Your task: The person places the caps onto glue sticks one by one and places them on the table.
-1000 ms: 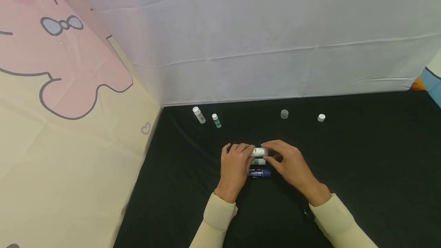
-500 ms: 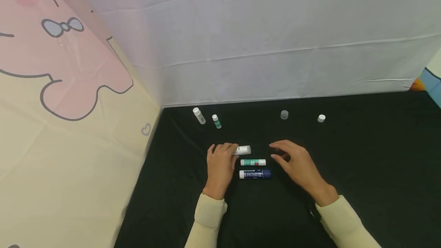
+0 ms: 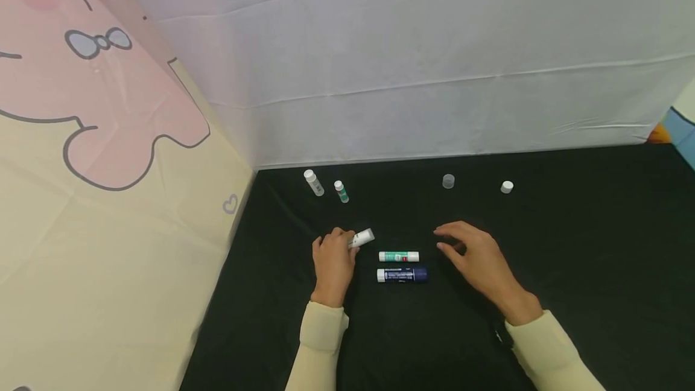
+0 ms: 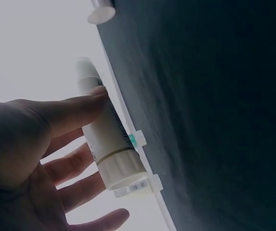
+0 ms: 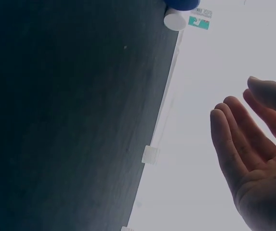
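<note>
My left hand (image 3: 331,267) grips a white glue stick (image 3: 362,238) between thumb and fingers, just above the black cloth. Its far end points up and right in the head view. In the left wrist view the thumb presses along the side of this glue stick (image 4: 106,127). To the right of it lie a green-and-white glue stick (image 3: 399,256) and a thicker dark blue glue stick (image 3: 403,275), side by side. Beyond their right ends my right hand (image 3: 480,258) hovers with fingers loosely bent and nothing between them, as the right wrist view also shows.
At the back left stand a white tube (image 3: 314,183) and a smaller green-and-white tube (image 3: 341,192). A translucent cap (image 3: 447,181) and a white cap (image 3: 507,187) sit at the back right. A white cloth wall (image 3: 407,101) rises behind the black tabletop (image 3: 570,246).
My left hand has carried the white glue stick left, away from the right hand, uncovering the two lying glue sticks. My right hand has let go of its end and drawn slightly right.
</note>
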The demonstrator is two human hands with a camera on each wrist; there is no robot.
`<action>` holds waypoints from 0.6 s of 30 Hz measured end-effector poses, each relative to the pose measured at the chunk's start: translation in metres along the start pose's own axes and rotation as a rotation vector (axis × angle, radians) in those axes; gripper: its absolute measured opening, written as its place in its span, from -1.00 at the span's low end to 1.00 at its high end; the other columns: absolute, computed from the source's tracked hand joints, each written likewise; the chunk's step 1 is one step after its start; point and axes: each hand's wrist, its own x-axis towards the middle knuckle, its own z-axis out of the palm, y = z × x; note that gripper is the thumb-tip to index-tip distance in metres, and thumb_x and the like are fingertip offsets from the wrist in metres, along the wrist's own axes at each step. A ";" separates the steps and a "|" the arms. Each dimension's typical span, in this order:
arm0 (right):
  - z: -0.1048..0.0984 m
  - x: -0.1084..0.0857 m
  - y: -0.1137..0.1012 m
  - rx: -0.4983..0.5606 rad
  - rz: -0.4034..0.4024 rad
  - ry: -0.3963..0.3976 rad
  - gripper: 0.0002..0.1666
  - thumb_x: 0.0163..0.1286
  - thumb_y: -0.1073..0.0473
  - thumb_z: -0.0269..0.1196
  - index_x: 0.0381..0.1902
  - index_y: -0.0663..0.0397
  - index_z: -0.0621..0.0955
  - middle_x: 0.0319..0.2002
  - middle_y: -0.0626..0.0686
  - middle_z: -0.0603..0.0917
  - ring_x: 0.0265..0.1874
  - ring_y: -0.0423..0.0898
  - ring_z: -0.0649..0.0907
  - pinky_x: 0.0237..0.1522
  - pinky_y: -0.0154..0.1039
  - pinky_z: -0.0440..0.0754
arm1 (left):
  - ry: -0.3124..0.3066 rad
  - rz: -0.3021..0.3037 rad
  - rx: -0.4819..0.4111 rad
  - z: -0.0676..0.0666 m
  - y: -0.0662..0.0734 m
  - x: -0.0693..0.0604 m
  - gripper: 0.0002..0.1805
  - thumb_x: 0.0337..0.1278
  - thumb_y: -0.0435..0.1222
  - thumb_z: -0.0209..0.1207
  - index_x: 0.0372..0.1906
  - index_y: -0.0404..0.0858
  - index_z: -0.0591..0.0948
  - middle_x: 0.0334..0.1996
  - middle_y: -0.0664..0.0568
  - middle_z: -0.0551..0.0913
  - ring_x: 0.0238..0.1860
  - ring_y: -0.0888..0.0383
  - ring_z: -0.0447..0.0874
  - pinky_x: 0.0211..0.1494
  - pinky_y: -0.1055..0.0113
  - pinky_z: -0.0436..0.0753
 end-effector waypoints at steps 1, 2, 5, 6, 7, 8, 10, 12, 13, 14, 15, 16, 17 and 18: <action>0.000 0.000 0.001 -0.004 0.002 -0.001 -0.65 0.25 0.47 0.49 0.00 0.21 0.77 -0.01 0.15 0.78 -0.19 0.08 0.79 -0.25 0.01 0.78 | -0.005 -0.005 0.007 0.001 -0.001 0.001 -0.73 0.01 -0.37 0.58 -0.13 -0.22 0.83 -0.20 -0.09 0.77 -0.14 -0.11 0.77 0.24 -0.27 0.58; -0.001 0.000 0.002 -0.008 0.004 -0.001 -0.65 0.25 0.47 0.49 0.00 0.20 0.77 -0.01 0.15 0.78 -0.21 0.08 0.79 -0.25 0.02 0.78 | -0.010 -0.009 0.015 0.002 -0.002 0.002 -0.73 0.01 -0.37 0.59 -0.13 -0.22 0.83 -0.20 -0.09 0.77 -0.14 -0.11 0.76 0.23 -0.26 0.57; -0.002 -0.001 0.006 -0.018 0.005 0.002 -0.65 0.24 0.47 0.50 -0.01 0.19 0.77 -0.02 0.14 0.79 -0.25 0.06 0.79 -0.25 0.02 0.77 | -0.028 -0.019 0.027 0.005 -0.004 0.005 -0.73 0.01 -0.35 0.59 -0.14 -0.22 0.84 -0.21 -0.10 0.77 -0.14 -0.11 0.75 0.21 -0.25 0.58; -0.003 -0.001 0.007 -0.022 0.005 0.003 -0.65 0.24 0.47 0.50 -0.01 0.18 0.78 -0.03 0.14 0.79 -0.26 0.05 0.79 -0.26 0.02 0.77 | -0.031 -0.020 0.029 0.006 -0.005 0.005 -0.73 0.00 -0.35 0.59 -0.14 -0.22 0.84 -0.22 -0.10 0.77 -0.15 -0.11 0.75 0.19 -0.25 0.58; -0.003 -0.001 0.008 -0.025 0.005 0.004 -0.65 0.24 0.47 0.50 -0.02 0.18 0.78 -0.03 0.14 0.79 -0.26 0.05 0.79 -0.26 0.02 0.77 | -0.034 -0.023 0.031 0.007 -0.006 0.006 -0.73 0.00 -0.35 0.59 -0.14 -0.22 0.84 -0.22 -0.10 0.77 -0.15 -0.12 0.74 0.18 -0.24 0.59; -0.004 0.000 0.009 -0.025 0.007 0.003 -0.66 0.24 0.47 0.50 -0.02 0.19 0.78 -0.03 0.14 0.79 -0.25 0.05 0.79 -0.26 0.01 0.77 | -0.038 -0.026 0.033 0.008 -0.007 0.006 -0.73 0.00 -0.35 0.59 -0.14 -0.22 0.84 -0.22 -0.10 0.77 -0.15 -0.12 0.74 0.16 -0.23 0.59; -0.006 0.000 0.010 -0.030 0.015 -0.001 -0.66 0.25 0.47 0.49 -0.02 0.20 0.78 -0.04 0.15 0.79 -0.25 0.05 0.79 -0.27 0.01 0.78 | -0.045 -0.032 0.034 0.010 -0.007 0.007 -0.73 -0.01 -0.35 0.60 -0.14 -0.22 0.84 -0.23 -0.10 0.77 -0.15 -0.12 0.74 0.14 -0.22 0.59; -0.008 0.001 0.011 -0.034 0.027 -0.006 -0.67 0.25 0.47 0.48 -0.02 0.21 0.77 -0.03 0.16 0.79 -0.26 0.06 0.79 -0.27 0.02 0.78 | -0.053 -0.037 0.033 0.011 -0.007 0.008 -0.73 -0.01 -0.36 0.60 -0.14 -0.22 0.84 -0.24 -0.10 0.76 -0.16 -0.11 0.73 0.11 -0.20 0.59; -0.008 0.001 0.011 -0.035 0.034 -0.010 -0.68 0.26 0.47 0.48 -0.02 0.22 0.77 -0.03 0.17 0.79 -0.26 0.07 0.80 -0.26 0.02 0.78 | -0.060 -0.041 0.030 0.011 -0.007 0.009 -0.73 0.00 -0.36 0.59 -0.13 -0.22 0.84 -0.24 -0.10 0.76 -0.16 -0.11 0.73 0.10 -0.19 0.59; -0.009 0.001 0.011 -0.037 0.042 -0.016 -0.68 0.27 0.47 0.47 -0.02 0.22 0.77 -0.03 0.18 0.79 -0.26 0.07 0.80 -0.26 0.03 0.78 | -0.066 -0.044 0.028 0.011 -0.007 0.009 -0.73 0.00 -0.36 0.59 -0.13 -0.23 0.84 -0.24 -0.10 0.76 -0.16 -0.11 0.73 0.09 -0.18 0.59; -0.010 0.001 0.012 -0.039 0.048 -0.021 -0.69 0.27 0.46 0.47 -0.02 0.23 0.77 -0.02 0.19 0.78 -0.25 0.08 0.80 -0.25 0.04 0.78 | -0.073 -0.046 0.025 0.011 -0.006 0.010 -0.73 0.00 -0.37 0.59 -0.13 -0.23 0.84 -0.24 -0.10 0.76 -0.17 -0.11 0.73 0.08 -0.18 0.59; -0.010 0.001 0.012 -0.040 0.054 -0.026 -0.69 0.28 0.46 0.47 -0.02 0.23 0.77 -0.02 0.20 0.78 -0.25 0.09 0.80 -0.24 0.05 0.78 | -0.080 -0.049 0.020 0.011 -0.006 0.010 -0.73 0.01 -0.37 0.59 -0.13 -0.23 0.84 -0.24 -0.10 0.76 -0.17 -0.11 0.72 0.07 -0.17 0.60; -0.011 0.001 0.012 -0.042 0.059 -0.031 -0.69 0.28 0.45 0.47 -0.01 0.23 0.77 -0.01 0.20 0.78 -0.25 0.09 0.80 -0.24 0.06 0.77 | -0.087 -0.053 0.017 0.011 -0.005 0.010 -0.73 0.01 -0.37 0.58 -0.12 -0.24 0.84 -0.24 -0.10 0.76 -0.17 -0.11 0.72 0.06 -0.17 0.60; -0.011 0.001 0.013 -0.048 0.063 -0.037 -0.69 0.29 0.44 0.47 -0.01 0.23 0.77 -0.01 0.21 0.78 -0.25 0.10 0.79 -0.23 0.07 0.77 | -0.094 -0.057 0.016 0.011 -0.005 0.010 -0.73 0.02 -0.37 0.58 -0.12 -0.24 0.84 -0.23 -0.11 0.76 -0.17 -0.11 0.72 0.05 -0.16 0.60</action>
